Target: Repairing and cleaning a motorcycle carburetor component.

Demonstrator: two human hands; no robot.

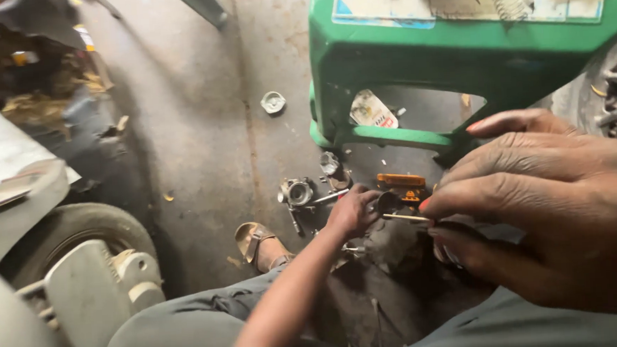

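two hands [465, 214], one thin rod [404, 218]

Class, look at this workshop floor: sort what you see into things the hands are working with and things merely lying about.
In hand:
left hand on a small metal part
right hand pinching a thin rod

Lying about:
round metal housing
orange tool
white cap
green stool
wheel

thin brass-tipped rod [404, 218] held level between fingertips; small dark metal part [386, 202] pinched beside it.
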